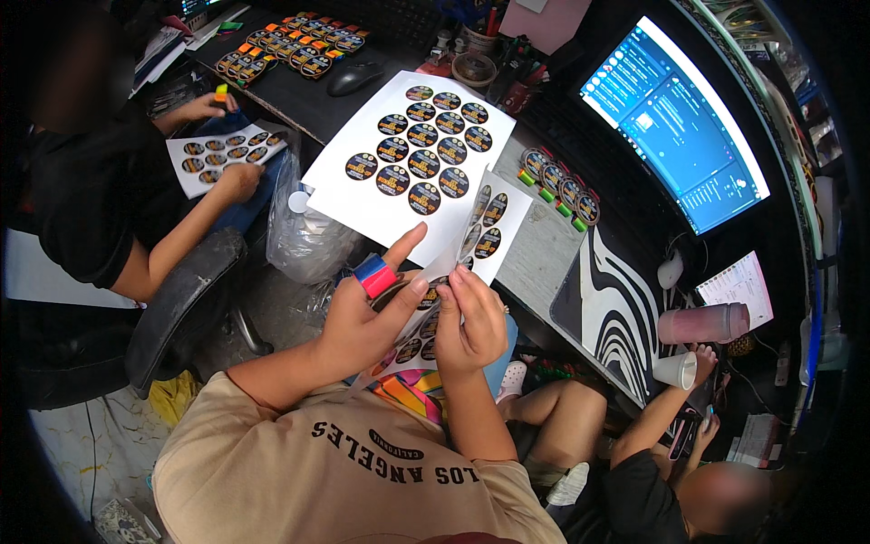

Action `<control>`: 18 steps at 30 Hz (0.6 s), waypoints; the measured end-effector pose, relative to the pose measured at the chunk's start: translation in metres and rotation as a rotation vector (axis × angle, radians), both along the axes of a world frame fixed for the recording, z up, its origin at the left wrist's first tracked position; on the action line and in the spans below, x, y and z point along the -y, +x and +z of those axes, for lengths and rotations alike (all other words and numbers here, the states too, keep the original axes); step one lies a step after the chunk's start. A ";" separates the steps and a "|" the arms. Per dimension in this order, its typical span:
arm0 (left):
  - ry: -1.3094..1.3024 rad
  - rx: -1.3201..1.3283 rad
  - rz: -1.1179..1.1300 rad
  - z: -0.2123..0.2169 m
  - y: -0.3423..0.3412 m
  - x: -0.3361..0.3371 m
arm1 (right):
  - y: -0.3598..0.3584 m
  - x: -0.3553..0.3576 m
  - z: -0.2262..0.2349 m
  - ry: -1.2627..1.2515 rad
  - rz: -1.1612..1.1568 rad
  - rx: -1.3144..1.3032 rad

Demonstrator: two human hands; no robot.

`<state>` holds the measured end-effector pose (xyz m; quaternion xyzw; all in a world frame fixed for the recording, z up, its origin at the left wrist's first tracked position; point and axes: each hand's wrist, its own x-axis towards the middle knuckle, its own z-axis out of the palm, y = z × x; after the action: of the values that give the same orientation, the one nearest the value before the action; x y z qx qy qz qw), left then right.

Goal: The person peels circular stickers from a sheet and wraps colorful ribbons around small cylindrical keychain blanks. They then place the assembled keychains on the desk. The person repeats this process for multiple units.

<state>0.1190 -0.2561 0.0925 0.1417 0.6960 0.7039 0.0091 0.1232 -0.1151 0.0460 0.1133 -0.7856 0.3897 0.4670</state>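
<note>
- Right hand (473,322): thumb and forefinger together, pinched on the edge of a bent sticker sheet (428,325).
- Left hand (358,313): forefinger pointed outward, apart from the thumb; thumb tip close to the sheet, contact unclear. A blue-and-pink band (373,275) sat at its fingers.
- Sheet position: between both hands, its long axis slanting from the lap, below the fingertips, outward and to the right past them. Right hand was nearer, in contact.
- Just beyond the fingertips: a large sticker sheet (352,204), flat, with rows of dark round labels.
- Farther out, right of the fingers: a row of medals (557,186) with green ribbon.
- Below the wrists: bright ribbons (408,394) on the lap.
- Writing: pale and gold-orange print on the dark labels; dark block lettering on the tan shirt (362,494), below the hands; small text on the monitor (675,127), far right of the fingers. No brand mark identified.
</note>
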 end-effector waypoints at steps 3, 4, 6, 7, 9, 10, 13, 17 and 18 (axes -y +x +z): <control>0.006 0.032 0.002 0.000 0.001 0.000 | 0.001 0.000 -0.002 0.013 -0.003 -0.022; 0.007 0.033 -0.001 0.001 0.001 0.000 | 0.001 0.000 -0.002 0.013 0.000 -0.026; 0.013 0.033 -0.004 0.001 0.001 0.000 | 0.001 0.000 -0.003 0.010 0.009 -0.042; 0.015 0.033 -0.006 0.001 0.001 0.001 | 0.000 0.000 -0.004 0.010 0.008 -0.046; 0.012 0.045 -0.008 0.001 0.002 0.001 | 0.000 0.000 -0.004 0.013 0.006 -0.054; 0.001 0.030 -0.004 0.001 0.001 0.001 | 0.000 0.000 -0.004 0.008 0.007 -0.056; -0.022 -0.009 0.008 0.000 0.000 0.000 | 0.000 0.000 -0.004 0.006 0.008 -0.056; -0.026 -0.044 0.024 -0.002 0.000 -0.002 | 0.000 0.001 -0.002 -0.003 0.001 -0.041; -0.027 -0.054 0.028 -0.002 -0.001 -0.002 | 0.000 0.001 -0.001 -0.005 0.001 -0.036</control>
<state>0.1183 -0.2543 0.0901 0.1506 0.7073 0.6905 -0.0176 0.1236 -0.1157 0.0450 0.1194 -0.7760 0.3900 0.4811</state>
